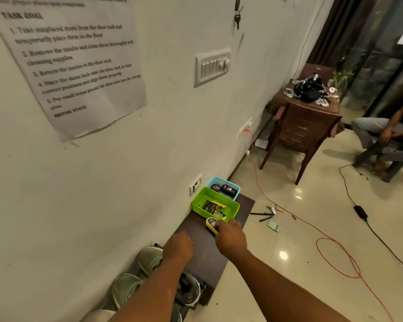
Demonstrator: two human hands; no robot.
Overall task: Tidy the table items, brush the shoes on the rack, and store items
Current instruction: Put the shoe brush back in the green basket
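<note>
Along the pale wall a low dark brown wooden table [201, 249] carries a green slotted plastic basket [215, 203] and a blue one [223, 187], the right hand [230, 238] gripping a yellow-rimmed round tin [212, 225] beside the green basket, the left hand [178, 248] curled with its fingers hidden, 2 pale grey-green sneakers [149, 260] half covered by the forearm.

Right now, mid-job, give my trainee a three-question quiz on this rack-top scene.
1. True or false: the right hand grips the yellow-rimmed oval tin.
2. Which sits nearer the hands: A) the green slotted plastic basket or B) the blue plastic basket?
3. Fill in: the left hand hovers over the dark brown wooden ____.

Key: 1 true; 2 A; 3 rack top.
</note>
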